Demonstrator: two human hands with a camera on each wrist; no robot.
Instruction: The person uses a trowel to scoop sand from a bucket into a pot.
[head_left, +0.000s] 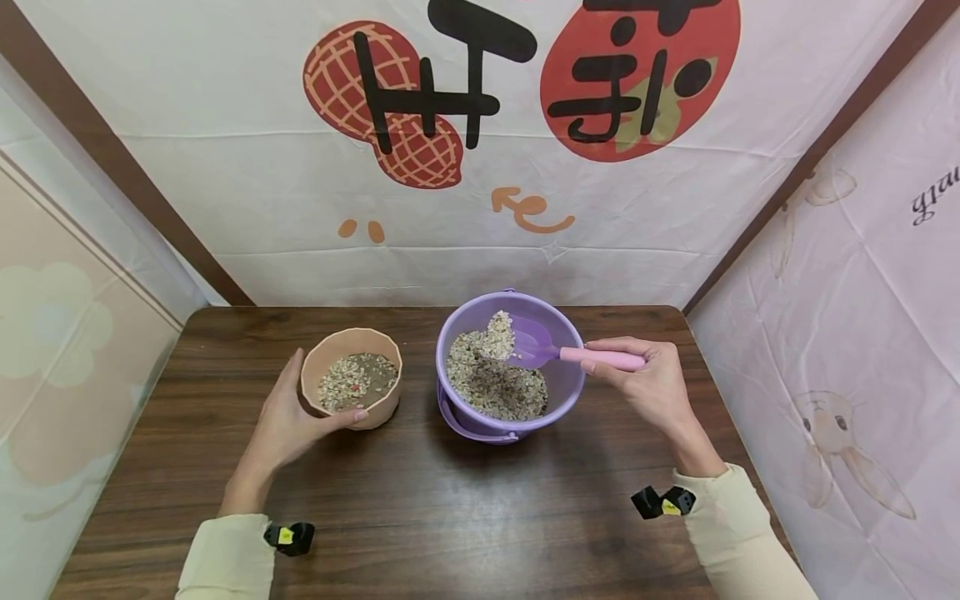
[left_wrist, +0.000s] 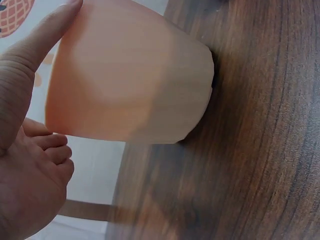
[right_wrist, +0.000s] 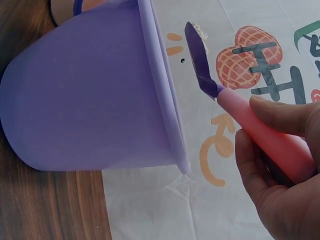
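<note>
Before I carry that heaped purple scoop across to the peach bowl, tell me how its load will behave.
The oat mix on the purple scoop looks loose and dry, so tilting would probably spill flakes. It is heaped above the blade, so jolts likely shed some. The right hand grips only the pink handle, so the loaded blade may dip.

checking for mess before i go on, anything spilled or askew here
Nothing stands out. The wooden table shows no spilled grain; the peach faceted bowl and purple plastic bucket stand upright, and the purple scoop with the pink handle carries its grain over the bucket.
</note>
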